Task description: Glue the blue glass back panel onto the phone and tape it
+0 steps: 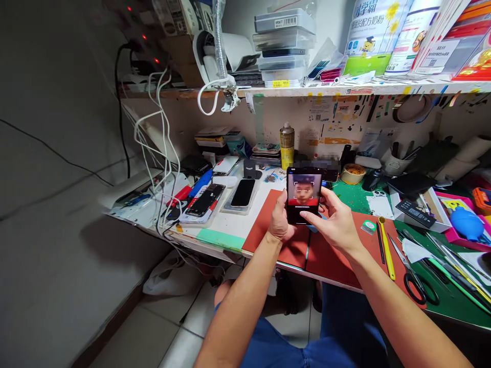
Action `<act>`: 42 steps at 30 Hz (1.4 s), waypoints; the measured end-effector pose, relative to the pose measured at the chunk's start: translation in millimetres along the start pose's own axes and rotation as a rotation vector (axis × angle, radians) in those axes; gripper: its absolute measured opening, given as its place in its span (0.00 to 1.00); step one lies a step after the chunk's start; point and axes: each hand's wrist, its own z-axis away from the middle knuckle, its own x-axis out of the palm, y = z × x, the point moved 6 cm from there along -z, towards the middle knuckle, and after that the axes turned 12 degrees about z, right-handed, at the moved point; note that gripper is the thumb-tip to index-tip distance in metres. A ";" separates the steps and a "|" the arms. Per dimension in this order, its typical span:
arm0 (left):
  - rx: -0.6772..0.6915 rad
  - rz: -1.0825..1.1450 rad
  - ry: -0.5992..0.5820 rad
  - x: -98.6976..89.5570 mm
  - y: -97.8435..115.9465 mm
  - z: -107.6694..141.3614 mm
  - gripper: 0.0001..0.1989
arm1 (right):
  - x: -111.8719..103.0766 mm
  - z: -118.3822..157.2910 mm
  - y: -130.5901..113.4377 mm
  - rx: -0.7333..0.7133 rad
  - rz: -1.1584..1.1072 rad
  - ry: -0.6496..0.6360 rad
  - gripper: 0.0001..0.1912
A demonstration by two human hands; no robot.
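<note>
The phone [304, 196] is black, the mat [337, 259] brick red, the squeeze bulb [466, 224] blue.

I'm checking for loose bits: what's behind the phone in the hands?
Beyond the phone stands a yellow can; red mat shows alongside, and something bluish peeks out below. What the phone covers cannot be seen.

Black phone [304, 195], portrait pose, screen lit, held between left hand [281, 220] and right hand [337, 222].
</note>
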 end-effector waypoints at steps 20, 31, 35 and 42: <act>0.083 0.044 -0.062 11.2 1.2 -1.3 0.28 | 0.1 -4.1 -0.4 -0.081 0.080 0.065 0.31; 0.059 0.083 -0.054 8.3 -1.5 -1.3 0.27 | 1.4 -4.8 -1.9 -0.058 0.063 0.058 0.30; 0.082 0.088 -0.016 3.1 0.0 -2.6 0.26 | 1.5 -4.8 -2.0 -0.047 0.071 0.046 0.31; 0.123 0.084 0.047 0.2 3.6 -1.1 0.23 | 0.8 -3.5 -0.6 -0.032 0.090 0.027 0.34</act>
